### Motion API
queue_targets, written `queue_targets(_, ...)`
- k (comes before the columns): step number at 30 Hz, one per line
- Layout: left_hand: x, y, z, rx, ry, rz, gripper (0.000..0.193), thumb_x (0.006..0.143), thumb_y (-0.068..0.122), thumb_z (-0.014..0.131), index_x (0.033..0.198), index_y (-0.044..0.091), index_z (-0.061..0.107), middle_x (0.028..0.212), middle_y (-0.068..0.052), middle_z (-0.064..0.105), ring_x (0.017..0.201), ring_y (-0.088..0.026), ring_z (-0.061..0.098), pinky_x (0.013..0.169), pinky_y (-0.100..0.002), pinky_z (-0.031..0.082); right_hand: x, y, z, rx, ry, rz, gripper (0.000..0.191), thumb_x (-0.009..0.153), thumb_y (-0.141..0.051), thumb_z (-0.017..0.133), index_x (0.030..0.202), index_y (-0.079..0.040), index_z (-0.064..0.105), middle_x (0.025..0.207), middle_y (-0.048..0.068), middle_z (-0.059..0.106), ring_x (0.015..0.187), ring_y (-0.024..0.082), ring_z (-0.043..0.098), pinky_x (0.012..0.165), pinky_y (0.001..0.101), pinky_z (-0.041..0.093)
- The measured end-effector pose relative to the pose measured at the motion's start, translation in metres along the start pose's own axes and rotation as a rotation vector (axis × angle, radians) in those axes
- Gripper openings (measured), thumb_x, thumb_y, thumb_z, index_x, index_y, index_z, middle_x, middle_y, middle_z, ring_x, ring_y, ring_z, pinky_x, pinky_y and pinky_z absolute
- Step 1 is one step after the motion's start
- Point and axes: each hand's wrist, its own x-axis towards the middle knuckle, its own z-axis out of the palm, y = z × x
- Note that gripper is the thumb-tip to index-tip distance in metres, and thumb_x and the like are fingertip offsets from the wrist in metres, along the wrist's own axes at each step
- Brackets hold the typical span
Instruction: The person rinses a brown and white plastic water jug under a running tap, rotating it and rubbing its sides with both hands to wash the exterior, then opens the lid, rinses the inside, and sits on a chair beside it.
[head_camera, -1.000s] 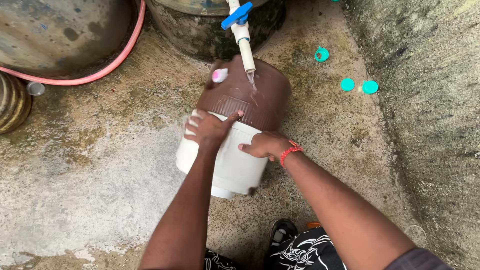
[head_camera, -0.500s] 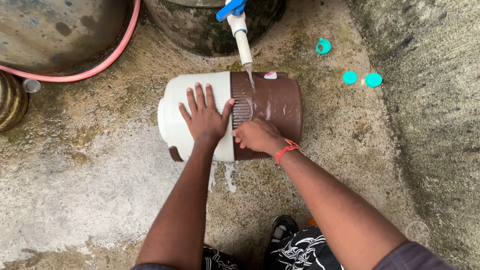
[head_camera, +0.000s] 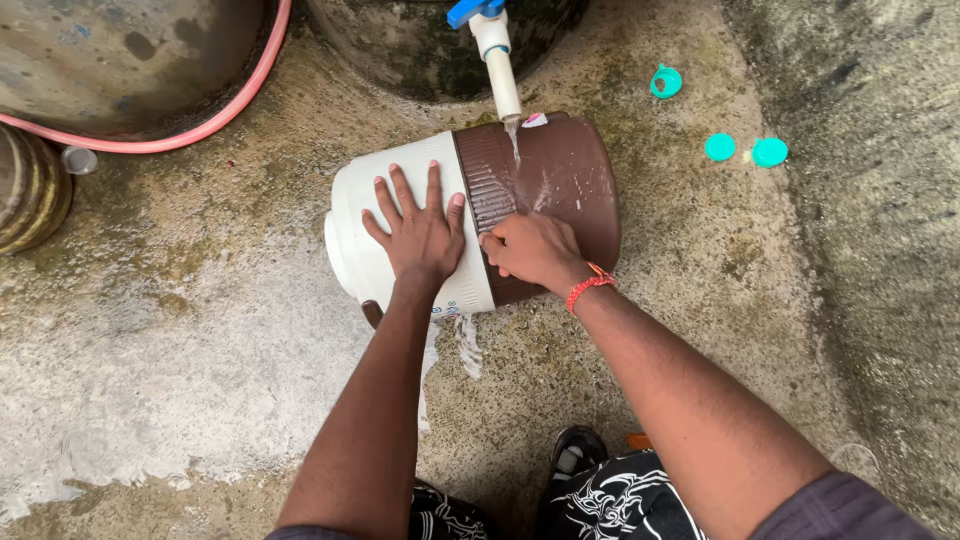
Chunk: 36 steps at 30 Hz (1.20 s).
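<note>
Jug: the big white and brown water jug (head_camera: 560, 170) lies on its side on the wet floor, in the middle.
Tap: at 12 o'clock, a white tap (head_camera: 497, 55) runs water onto it.
Left hand (head_camera: 420, 235): flat and open on the white part.
Right hand (head_camera: 535, 250): fingers curled against the brown part.
Caps: small teal caps (head_camera: 745, 150) at 2 o'clock.

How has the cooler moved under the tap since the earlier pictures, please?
Yes. The cooler stood nearly end-on to the tap a second ago; now it lies crosswise, white end leftward, under the left hand and right hand.
</note>
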Motion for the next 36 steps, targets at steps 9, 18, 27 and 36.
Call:
queue_targets(9,-0.016,0.005,0.012,0.033,0.2,0.027,0.059,0.107,0.056,0.027,0.159,0.029,0.038,0.168,-0.023,0.016,0.156,-0.044,0.007,0.116,-0.074,0.004,0.021,0.002,0.016,-0.186,0.538,-0.32,0.029,0.097,-0.027,0.059,0.121,-0.013,0.069,0.124,0.009,0.067,0.12,0.027,0.061,0.101,0.0462,0.049)
queue_targets(18,-0.036,0.005,0.024,0.043,0.369,0.051,0.055,0.108,0.052,0.034,0.157,0.029,0.046,0.169,-0.022,0.023,0.157,-0.044,0.015,0.119,-0.072,0.009,0.03,0.044,0.001,-0.433,0.507,-0.145,0.053,0.105,-0.048,0.039,0.156,-0.032,0.042,0.164,0.016,0.032,0.152,0.038,0.024,0.122,0.0552,0.013)
queue_targets(27,-0.041,0.017,0.032,0.107,0.341,0.058,0.057,0.107,0.053,0.032,0.158,0.03,0.044,0.169,-0.023,0.021,0.157,-0.044,0.011,0.119,-0.073,0.006,0.052,0.054,0.021,-0.311,0.662,0.197,0.065,0.105,-0.052,0.037,0.16,-0.016,0.033,0.168,0.025,0.018,0.155,0.044,0.008,0.113,0.0749,0.001)
queue_targets(36,-0.047,0.009,0.032,0.081,0.48,0.035,0.053,0.107,0.041,0.039,0.155,0.025,0.053,0.169,-0.023,0.026,0.158,-0.043,0.017,0.12,-0.072,0.009,0.05,-0.009,0.036,-0.354,0.425,-0.19,0.06,0.101,-0.04,0.044,0.154,-0.013,0.043,0.166,0.016,0.028,0.157,0.032,0.018,0.104,0.0867,-0.007)
